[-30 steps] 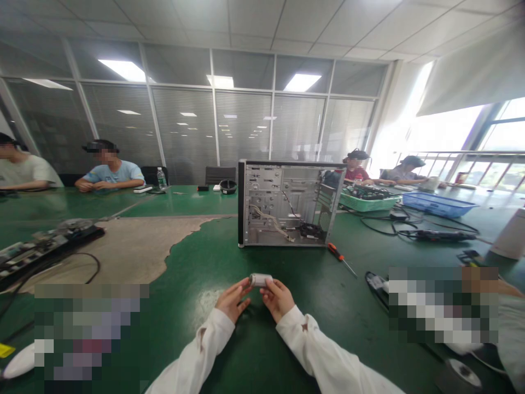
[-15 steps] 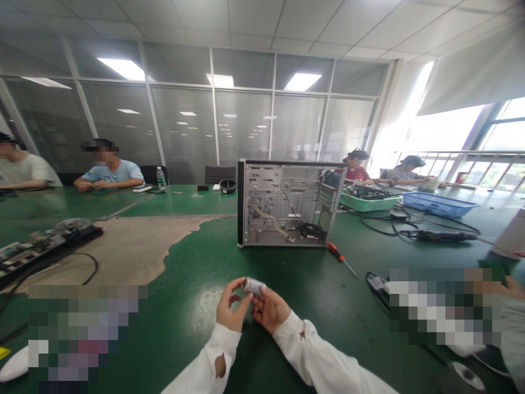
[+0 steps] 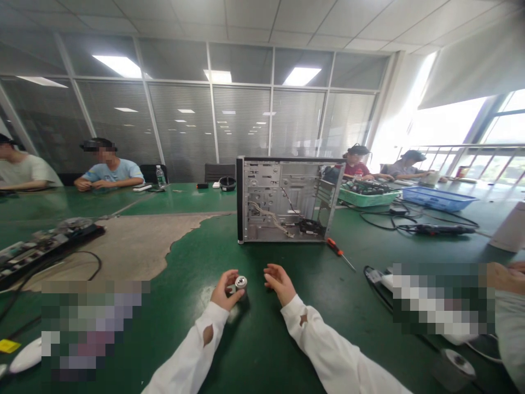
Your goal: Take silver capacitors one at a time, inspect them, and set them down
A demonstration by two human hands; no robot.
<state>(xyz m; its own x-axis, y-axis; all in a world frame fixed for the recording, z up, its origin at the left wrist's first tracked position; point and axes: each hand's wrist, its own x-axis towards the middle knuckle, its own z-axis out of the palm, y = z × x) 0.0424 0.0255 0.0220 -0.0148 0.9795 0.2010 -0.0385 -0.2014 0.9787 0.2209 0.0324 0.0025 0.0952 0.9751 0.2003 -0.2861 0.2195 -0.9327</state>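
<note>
My left hand is curled round a small silver cylinder, thumb on the near side and fingers on the far side. The cylinder looks like a small motor; its round end with dark openings faces up. It is upright at or just above the green table; I cannot tell whether it touches. My right hand is a short way to the right, fingers partly bent and apart, with nothing in it. Beyond both hands stands an open computer case with cables and a dark fan inside. An orange-handled screwdriver lies beside its lower right corner.
A circuit board assembly lies on the left near a bare brown patch. Green and blue baskets are at the right, with black cables and a dark tool before them. Another person's hand is at the right edge.
The cylinder, held sideways between both hands before, is now upright and lower in my left hand. My right hand has let go and moved to the right.
</note>
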